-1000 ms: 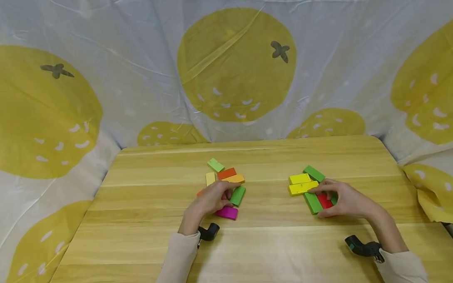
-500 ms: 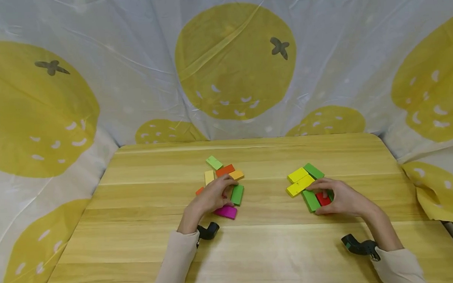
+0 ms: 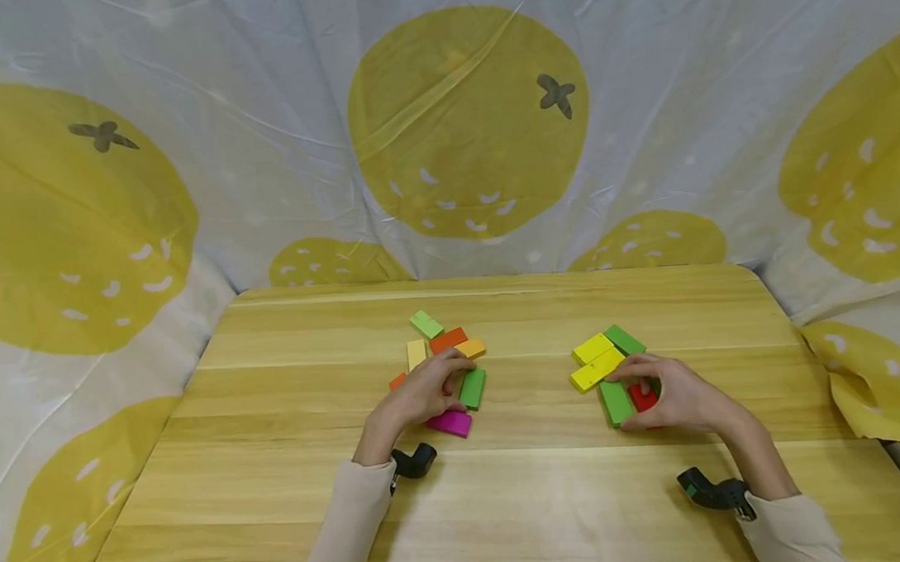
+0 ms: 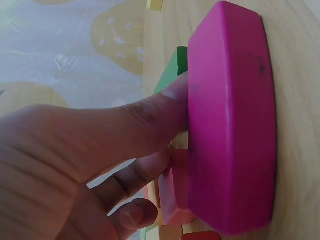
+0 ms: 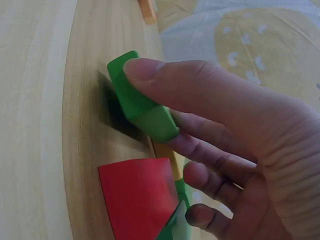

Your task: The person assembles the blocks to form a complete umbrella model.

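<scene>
Right hand point(image 3: 673, 395): thumb and at least 1 finger pinch a green block point(image 3: 615, 404) near its ends, just beside a red block point(image 3: 643, 397). In the right wrist view the pinched piece sits tilted, with a dark shadow beneath it on the table point(image 3: 532, 501). Risk: the grip bears on small end faces; an off-centre squeeze could twist the piece loose. Its far end lies close to 1 yellow block point(image 3: 598, 369), which a swing could shove askew.

Left hand point(image 3: 417, 398): fingers bent beside a left-side green block point(image 3: 472, 389); whether they pinch it cannot be told, the thumb tip being partly hidden behind a magenta block point(image 4: 230, 120). Risk: the thumb is so close that careless withdrawal could displace the magenta block.
</scene>
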Motion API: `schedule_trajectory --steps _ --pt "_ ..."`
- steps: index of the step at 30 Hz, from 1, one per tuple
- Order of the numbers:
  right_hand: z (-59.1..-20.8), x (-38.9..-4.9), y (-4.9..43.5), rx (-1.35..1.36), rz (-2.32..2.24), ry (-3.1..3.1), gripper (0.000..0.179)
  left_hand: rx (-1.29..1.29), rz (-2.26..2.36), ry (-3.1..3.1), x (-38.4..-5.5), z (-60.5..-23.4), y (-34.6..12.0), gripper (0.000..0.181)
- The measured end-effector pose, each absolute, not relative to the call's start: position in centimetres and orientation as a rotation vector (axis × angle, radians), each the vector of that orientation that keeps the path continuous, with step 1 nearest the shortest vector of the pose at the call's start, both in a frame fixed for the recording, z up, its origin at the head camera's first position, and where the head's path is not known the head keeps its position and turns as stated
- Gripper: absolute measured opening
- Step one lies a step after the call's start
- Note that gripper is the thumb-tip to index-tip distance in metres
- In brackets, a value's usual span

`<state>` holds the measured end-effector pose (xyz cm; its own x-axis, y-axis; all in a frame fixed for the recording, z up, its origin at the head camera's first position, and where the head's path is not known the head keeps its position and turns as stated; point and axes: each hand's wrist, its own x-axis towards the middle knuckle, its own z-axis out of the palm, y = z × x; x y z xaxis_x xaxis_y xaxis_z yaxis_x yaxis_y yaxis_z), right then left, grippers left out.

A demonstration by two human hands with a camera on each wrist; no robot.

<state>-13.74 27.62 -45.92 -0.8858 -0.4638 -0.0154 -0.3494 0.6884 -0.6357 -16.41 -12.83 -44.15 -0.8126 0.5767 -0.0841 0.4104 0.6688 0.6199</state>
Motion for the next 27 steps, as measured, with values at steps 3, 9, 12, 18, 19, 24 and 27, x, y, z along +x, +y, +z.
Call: schedule_trajectory --steps 3,9,12,18,19,24,27 --pt "-46.2 -13.8 27.6 -0.676 -1.022 2.733 0.055 0.798 0.868 2.626 -16.4 -44.3 -12.8 0.057" --pt "-46.0 -13.7 27.1 -0.674 -1.07 2.808 0.055 0.796 0.873 2.653 -16.6 -44.6 -12.7 0.056" --pt "-45.7 -13.6 26.6 -0.648 -1.099 2.82 0.056 0.789 0.89 2.654 -16.8 -44.7 -12.7 0.056" --pt "-45.9 -13.6 25.1 -0.589 -1.214 2.741 0.056 0.788 0.912 2.66 -17.0 -45.0 -12.6 0.056" --pt "-46.0 -13.5 24.8 -0.58 -1.226 2.733 0.056 0.785 0.915 2.659 -17.0 -45.1 -12.6 0.057" --pt "-46.6 -13.5 23.7 -0.586 -1.237 2.744 0.057 0.767 0.922 2.663 -17.0 -45.2 -12.5 0.059" --pt "-46.9 -13.5 23.3 -0.6 -1.222 2.755 0.056 0.756 0.911 2.68 -16.9 -45.2 -12.5 0.06"
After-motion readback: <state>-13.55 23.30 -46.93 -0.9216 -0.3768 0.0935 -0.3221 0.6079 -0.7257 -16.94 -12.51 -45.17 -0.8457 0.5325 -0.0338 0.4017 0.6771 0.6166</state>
